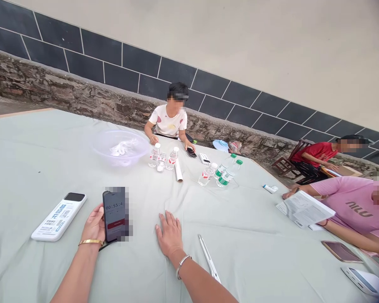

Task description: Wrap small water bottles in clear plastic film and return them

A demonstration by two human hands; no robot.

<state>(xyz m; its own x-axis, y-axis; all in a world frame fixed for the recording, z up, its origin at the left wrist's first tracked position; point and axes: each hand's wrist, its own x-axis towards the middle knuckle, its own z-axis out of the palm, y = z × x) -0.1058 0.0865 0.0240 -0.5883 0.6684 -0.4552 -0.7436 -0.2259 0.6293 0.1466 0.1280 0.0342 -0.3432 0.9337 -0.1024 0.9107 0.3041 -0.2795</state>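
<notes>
My left hand (93, 225) is closed around a smartphone (113, 219), held upright with its screen towards me and timer digits showing. Palm down with fingers spread, my right hand (169, 235) rests on the pale green tablecloth (139, 269) and holds nothing. A slim silver tool (209, 259), which looks like a utility knife, lies just right of that hand. To the left of the phone is a large white power bank (59, 216) with blue print.
Beyond my hands stand a clear basin (97, 147) with white plastic inside, small water bottles (172, 158), a white roll (178, 171) and green-capped bottles (229, 173). One person (169, 120) sits opposite; another in pink (350, 202) holds papers (305, 208) at right.
</notes>
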